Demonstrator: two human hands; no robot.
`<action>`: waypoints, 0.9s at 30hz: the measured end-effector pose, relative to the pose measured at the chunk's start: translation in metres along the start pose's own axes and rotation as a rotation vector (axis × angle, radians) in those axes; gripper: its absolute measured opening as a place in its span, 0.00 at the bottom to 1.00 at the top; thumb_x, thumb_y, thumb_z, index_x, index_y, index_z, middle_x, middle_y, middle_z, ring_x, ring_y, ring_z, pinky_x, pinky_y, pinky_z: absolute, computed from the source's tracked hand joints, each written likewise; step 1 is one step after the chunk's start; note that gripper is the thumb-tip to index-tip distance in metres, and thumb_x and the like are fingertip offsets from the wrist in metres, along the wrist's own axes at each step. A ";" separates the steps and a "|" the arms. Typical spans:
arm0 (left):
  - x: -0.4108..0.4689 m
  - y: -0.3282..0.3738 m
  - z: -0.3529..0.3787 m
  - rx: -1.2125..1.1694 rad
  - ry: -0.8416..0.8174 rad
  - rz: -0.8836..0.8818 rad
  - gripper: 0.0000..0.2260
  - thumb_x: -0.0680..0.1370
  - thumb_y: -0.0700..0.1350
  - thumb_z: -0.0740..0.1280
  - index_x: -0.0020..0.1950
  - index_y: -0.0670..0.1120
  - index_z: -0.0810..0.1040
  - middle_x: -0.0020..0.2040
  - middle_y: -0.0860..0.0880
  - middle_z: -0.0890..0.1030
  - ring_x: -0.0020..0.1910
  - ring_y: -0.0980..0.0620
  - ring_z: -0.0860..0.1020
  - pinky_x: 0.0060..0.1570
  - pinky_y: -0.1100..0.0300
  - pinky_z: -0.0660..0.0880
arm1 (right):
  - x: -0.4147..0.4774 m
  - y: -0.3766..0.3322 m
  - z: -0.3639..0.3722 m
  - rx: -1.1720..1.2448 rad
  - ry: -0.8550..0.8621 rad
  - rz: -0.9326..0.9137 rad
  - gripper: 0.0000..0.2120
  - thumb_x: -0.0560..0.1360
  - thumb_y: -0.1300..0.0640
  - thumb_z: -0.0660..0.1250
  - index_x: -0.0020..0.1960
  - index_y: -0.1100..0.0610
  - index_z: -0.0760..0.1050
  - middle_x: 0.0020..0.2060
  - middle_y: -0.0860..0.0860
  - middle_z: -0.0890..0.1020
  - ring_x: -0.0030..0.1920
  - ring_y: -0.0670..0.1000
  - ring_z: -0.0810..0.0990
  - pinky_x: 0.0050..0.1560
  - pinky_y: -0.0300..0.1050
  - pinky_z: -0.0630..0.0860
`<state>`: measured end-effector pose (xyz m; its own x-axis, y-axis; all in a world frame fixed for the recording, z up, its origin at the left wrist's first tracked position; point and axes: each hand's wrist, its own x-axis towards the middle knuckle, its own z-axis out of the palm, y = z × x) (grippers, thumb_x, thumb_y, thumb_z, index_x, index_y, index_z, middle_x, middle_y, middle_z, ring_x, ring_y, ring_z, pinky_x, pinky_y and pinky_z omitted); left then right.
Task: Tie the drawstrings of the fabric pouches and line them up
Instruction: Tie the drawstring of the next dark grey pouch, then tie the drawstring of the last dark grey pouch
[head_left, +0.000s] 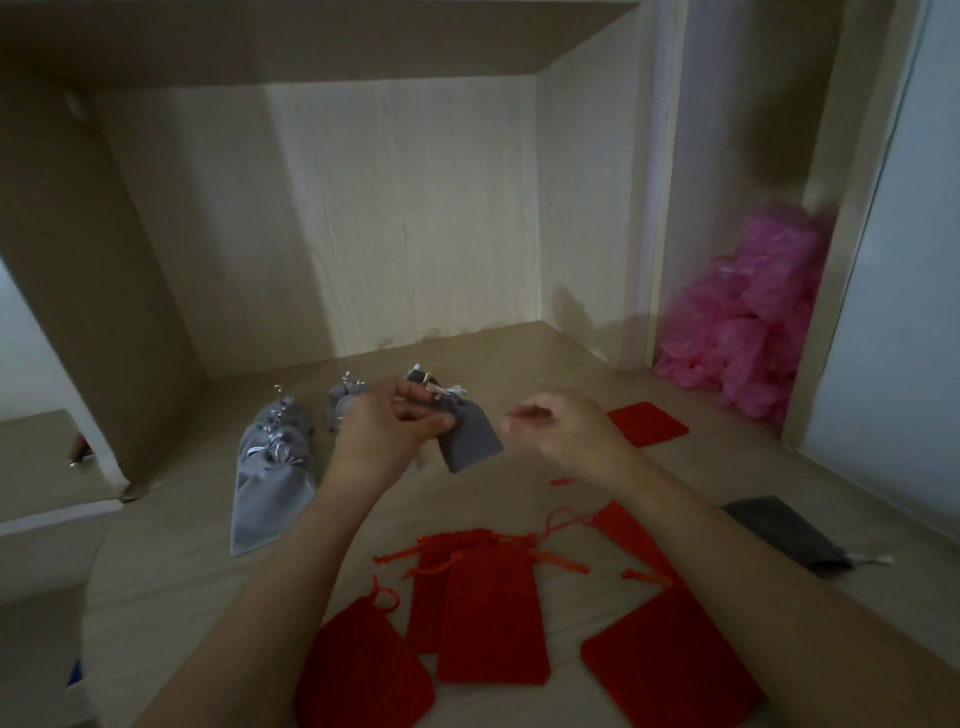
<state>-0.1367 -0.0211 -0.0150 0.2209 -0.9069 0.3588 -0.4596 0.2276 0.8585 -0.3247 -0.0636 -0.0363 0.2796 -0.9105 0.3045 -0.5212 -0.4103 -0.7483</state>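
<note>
The left hand (387, 423) pinches the gathered neck of a dark grey pouch (470, 436) above the surface (509, 358). The right hand (563, 426), blurred, is loosely curled beside it (whether it has the string, I cannot tell). Roughly three tied grey pouches (275, 467) lie at left; five red pouches (491, 613) lie near, one partly under the right forearm. A pink heap (748, 317) sits at right.

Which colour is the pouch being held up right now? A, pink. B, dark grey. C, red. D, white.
B: the left hand pinches the neck of a dark grey pouch above the table, while the red pouches lie flat nearer the camera.
</note>
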 end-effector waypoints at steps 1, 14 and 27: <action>0.007 -0.002 -0.005 0.083 0.058 -0.009 0.10 0.67 0.35 0.75 0.39 0.44 0.75 0.34 0.48 0.80 0.28 0.62 0.77 0.32 0.70 0.71 | 0.001 0.010 0.001 -0.193 0.054 -0.016 0.11 0.75 0.52 0.67 0.49 0.59 0.80 0.45 0.52 0.81 0.48 0.52 0.79 0.50 0.46 0.74; 0.079 0.002 -0.002 0.679 -0.080 -0.179 0.25 0.69 0.42 0.76 0.56 0.25 0.73 0.57 0.30 0.76 0.58 0.35 0.75 0.42 0.45 0.70 | -0.005 0.050 0.012 -0.570 0.028 -0.022 0.14 0.78 0.53 0.59 0.59 0.58 0.73 0.57 0.56 0.74 0.61 0.55 0.69 0.61 0.44 0.66; 0.103 -0.032 0.015 0.931 -0.173 -0.138 0.14 0.70 0.45 0.72 0.53 0.41 0.80 0.49 0.42 0.81 0.49 0.44 0.79 0.51 0.52 0.77 | -0.005 0.043 0.002 -0.486 -0.004 -0.051 0.11 0.76 0.56 0.61 0.52 0.60 0.78 0.50 0.57 0.80 0.54 0.56 0.76 0.53 0.44 0.71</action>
<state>-0.1116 -0.1271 -0.0113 0.2284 -0.9614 0.1534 -0.9552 -0.1908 0.2264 -0.3463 -0.0764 -0.0711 0.3170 -0.8889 0.3307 -0.8226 -0.4312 -0.3706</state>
